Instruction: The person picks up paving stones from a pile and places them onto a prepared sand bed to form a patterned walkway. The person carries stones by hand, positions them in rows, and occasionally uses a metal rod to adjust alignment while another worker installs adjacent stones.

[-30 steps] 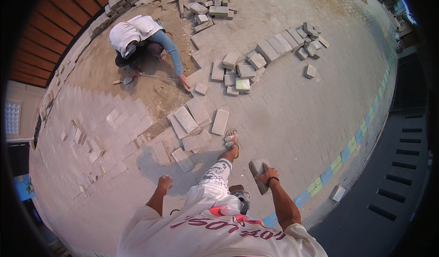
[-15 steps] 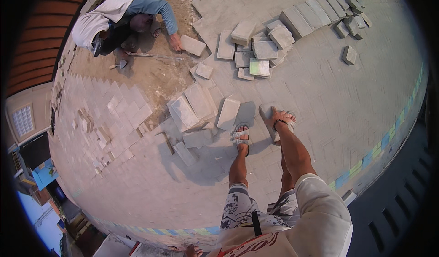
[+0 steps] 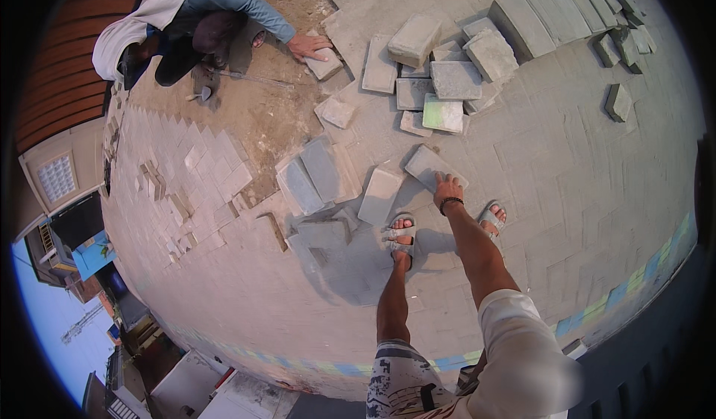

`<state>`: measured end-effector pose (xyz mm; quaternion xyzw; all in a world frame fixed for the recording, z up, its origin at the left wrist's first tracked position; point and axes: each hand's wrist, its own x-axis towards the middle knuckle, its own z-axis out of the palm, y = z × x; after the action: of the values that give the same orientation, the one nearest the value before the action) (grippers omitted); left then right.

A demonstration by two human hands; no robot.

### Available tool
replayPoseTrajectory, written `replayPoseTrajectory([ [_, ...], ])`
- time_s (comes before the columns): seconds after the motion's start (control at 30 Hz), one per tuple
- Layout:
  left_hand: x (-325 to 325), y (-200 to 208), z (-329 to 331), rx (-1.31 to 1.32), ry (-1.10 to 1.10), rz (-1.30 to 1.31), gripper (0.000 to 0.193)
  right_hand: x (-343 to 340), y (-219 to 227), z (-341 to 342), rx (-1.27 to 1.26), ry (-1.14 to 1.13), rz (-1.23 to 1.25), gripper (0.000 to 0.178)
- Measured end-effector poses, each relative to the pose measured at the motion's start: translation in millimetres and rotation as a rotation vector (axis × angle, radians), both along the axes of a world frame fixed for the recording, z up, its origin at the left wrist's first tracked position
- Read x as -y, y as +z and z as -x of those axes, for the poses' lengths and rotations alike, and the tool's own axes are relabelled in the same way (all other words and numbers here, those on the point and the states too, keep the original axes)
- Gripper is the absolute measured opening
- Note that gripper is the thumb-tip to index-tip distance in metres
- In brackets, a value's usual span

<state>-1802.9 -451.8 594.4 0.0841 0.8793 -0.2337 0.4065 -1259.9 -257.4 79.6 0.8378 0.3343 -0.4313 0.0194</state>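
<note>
My right hand (image 3: 448, 188), with a dark beaded bracelet at its wrist, is closed over the near right end of a grey paving block (image 3: 426, 164). The block is tilted across the view just in front of my sandalled feet; whether its underside touches the ground I cannot tell. Left of it a paler paving block (image 3: 381, 194) lies by my left foot. Beyond my hand sits a loose pile of paving blocks (image 3: 456, 80), one with a green-painted face. My left hand is out of view.
At the far left a co-worker crouches on bare sand (image 3: 276, 117), a hand (image 3: 309, 46) on another block (image 3: 325, 64). A trowel (image 3: 205, 93) lies nearby. Stacked blocks (image 3: 313, 173) stand left of my feet. A row of blocks (image 3: 556, 16) runs along the far right.
My right hand and the paving block have moved away from beside my right foot, forward and slightly left. The block has turned. My left hand has left the view.
</note>
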Motion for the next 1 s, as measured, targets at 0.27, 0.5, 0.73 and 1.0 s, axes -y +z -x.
replayPoseTrajectory([
  [0.27, -40.5, -44.5, -51.6, 0.262, -0.369, 0.045, 0.025, 214.2, 163.5, -89.1, -0.294, -0.517, 0.31, 0.035],
  [0.5, -52.6, -102.4, -78.8, 0.782, -1.845, 0.023, 0.023, 472.4, 327.3, -183.3, -0.137, -0.67, 0.559, 0.038],
  [0.73, -141.0, -78.8, -314.5, 0.712, -0.352, -0.249, 0.04, 571.4, 400.8, -215.0, 0.069, -0.507, 0.365, 0.034],
  [1.0, -201.9, -118.9, -495.5, 0.701, -0.381, -0.326, 0.029, 445.1, 434.6, -266.3, -0.136, -1.015, 0.046, 0.029],
])
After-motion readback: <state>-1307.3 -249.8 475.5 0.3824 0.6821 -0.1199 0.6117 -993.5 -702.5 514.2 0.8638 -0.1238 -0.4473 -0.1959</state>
